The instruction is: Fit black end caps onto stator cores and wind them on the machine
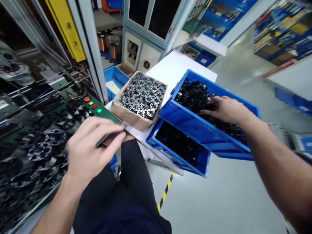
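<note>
My left hand (94,144) hovers over my lap beside the green machine bench (107,113). Its thumb and fingertips come together in a pinch, slightly smeared by motion; anything between them is too small to tell. My right hand (225,109) reaches into the upper blue bin (192,122), thumb and fingers curled around one of the small black parts (192,91) heaped there. Some of its fingertips are hidden among the parts. Between the hands, a cardboard box (133,118) holds rows of upright ring-shaped metal parts (146,94) on the white table (168,65).
A lower blue bin (207,165) with dark parts sits under the upper one. Many black and metal ring parts (40,151) cover the bench at left, near lit push buttons (95,106). A machine post (91,48) rises behind. Yellow-black tape (166,191) marks the floor.
</note>
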Available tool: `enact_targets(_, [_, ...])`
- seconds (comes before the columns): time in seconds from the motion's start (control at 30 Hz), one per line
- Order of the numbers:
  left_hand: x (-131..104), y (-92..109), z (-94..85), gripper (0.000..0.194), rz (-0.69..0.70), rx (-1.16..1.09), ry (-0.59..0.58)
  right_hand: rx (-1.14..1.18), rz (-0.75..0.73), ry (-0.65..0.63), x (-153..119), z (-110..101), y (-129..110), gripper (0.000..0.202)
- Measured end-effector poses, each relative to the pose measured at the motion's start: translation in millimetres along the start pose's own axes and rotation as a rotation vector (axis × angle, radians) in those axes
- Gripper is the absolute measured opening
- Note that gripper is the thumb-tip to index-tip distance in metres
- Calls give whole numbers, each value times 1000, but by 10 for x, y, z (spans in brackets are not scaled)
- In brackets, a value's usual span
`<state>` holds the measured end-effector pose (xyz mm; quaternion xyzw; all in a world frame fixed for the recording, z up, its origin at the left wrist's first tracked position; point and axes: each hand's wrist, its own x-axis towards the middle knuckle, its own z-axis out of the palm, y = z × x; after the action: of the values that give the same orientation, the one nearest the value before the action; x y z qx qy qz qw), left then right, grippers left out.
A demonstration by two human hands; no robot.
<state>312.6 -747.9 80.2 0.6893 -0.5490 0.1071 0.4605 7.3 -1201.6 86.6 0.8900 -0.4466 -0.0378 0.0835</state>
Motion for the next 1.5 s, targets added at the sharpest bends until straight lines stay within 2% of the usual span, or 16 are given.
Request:
enact_targets(0.03, [235, -40, 253, 9, -14, -35, -86, 35, -20, -8, -19, 25, 26, 34])
enact_targets(0.1, [613, -152, 760, 14, -78, -5, -339, 109, -43, -31, -59, 51, 83, 31])
enact_targets(0.2, [986, -265, 1469, 38, -161, 236, -758, 182, -62, -14, -102, 40, 174, 27])
enact_targets(0.3, [1196, -291, 2001, 59, -152, 341, -937, 288, -43, 15, -143, -9, 255, 33])
enact_targets(0.4, [1326, -329, 2298, 64, -127, 347, -1036, 550, -18, 26, -194, -59, 302, 37])
enact_targets(0.53, [1476, -439, 2423, 67, -84, 341, -1139, 831, 96, 138, -246, -97, 296, 45])
enact_targets(0.63, [1556, -502, 2434, 54, -69, 321, -1163, 952, 181, 166, -274, -134, 239, 42])
enact_targets(0.7, [1578, -517, 2441, 42, -78, 312, -1152, 1007, 165, 144, -299, -185, 172, 43])
enact_targets(0.8, [1569, -506, 2452, 40, -126, 290, -1100, 1093, 97, 108, -367, -322, 30, 58])
enact_targets(0.93, [1510, -491, 2373, 37, -239, 180, -958, 1168, 3, 71, -587, -565, -207, 74])
enact_targets(1.07, [1329, -491, 2047, 29, -357, -58, -720, 1272, -52, 31, -1073, -706, -478, 67])
enact_targets(1.13, [1125, -446, 1785, 35, -429, -226, -617, 1350, -109, 3, -1401, -707, -664, 58])
enact_targets(1.2, [826, -343, 1477, 39, -512, -407, -569, 1416, -226, -6, -1730, -679, -904, 46])
enact_targets(1.33, [38, 10, 884, 46, -885, -1063, -463, 1491, -464, 95, -2238, -612, -1514, 24])
enact_targets(1.4, [-362, 216, 692, 34, -1073, -1321, -370, 1507, -473, 104, -2390, -585, -1834, 17])
enact_targets(1.5, [-856, 503, 537, 57, -1214, -1391, -232, 1454, -532, 89, -2509, -539, -2255, 12])
